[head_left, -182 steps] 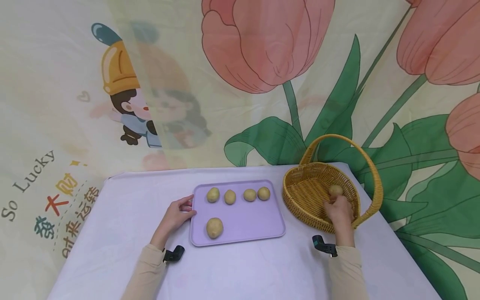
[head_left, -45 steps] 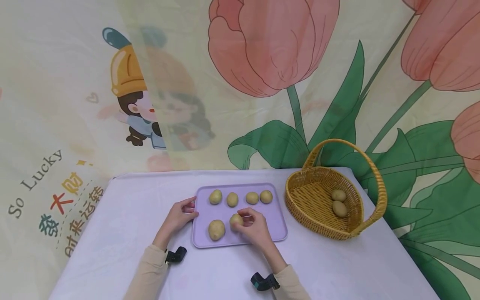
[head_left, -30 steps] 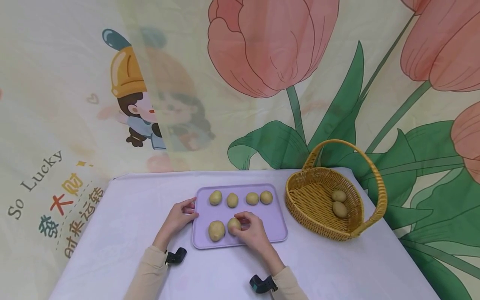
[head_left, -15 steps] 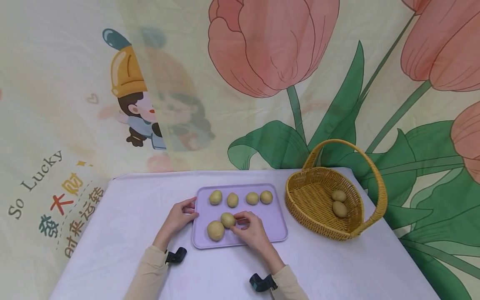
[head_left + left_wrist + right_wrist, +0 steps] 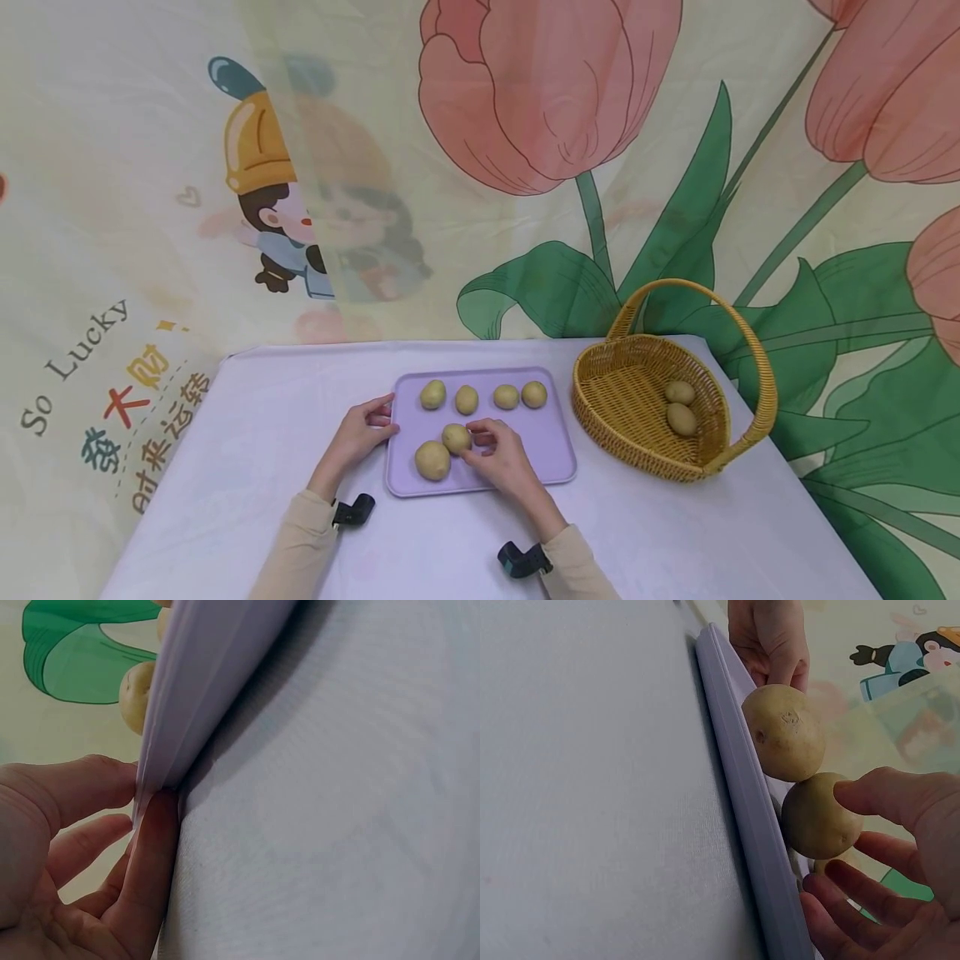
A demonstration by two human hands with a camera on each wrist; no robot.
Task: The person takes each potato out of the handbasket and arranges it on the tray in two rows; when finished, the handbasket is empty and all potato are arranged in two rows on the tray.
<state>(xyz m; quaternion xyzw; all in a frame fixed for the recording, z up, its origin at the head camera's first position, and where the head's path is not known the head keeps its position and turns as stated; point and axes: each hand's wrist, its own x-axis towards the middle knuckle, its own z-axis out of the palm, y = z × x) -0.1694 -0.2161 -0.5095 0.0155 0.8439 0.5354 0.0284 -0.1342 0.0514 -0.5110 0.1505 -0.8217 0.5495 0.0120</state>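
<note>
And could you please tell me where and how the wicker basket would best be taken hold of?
Probably by the top of its arched handle, coming from above and curling the fingers round it. The handle rises well above the rim of the wicker basket, with open space beneath for fingers. The two potatoes lie toward the right side, so it might tilt slightly.

a pale cream fabric backdrop (image 5: 142,167) fills the view from nine o'clock over twelve to three, printed with pink tulips (image 5: 551,100) at one and two, green leaves (image 5: 693,192) down to four, a cartoon figure (image 5: 262,137) in a yellow hat at ten, half of it faded under an overlapping sheet, and slanting lettering (image 5: 123,404) between eight and nine. toward six o'clock spreads a white-clothed table (image 5: 435,550), under soft, even light.
</note>
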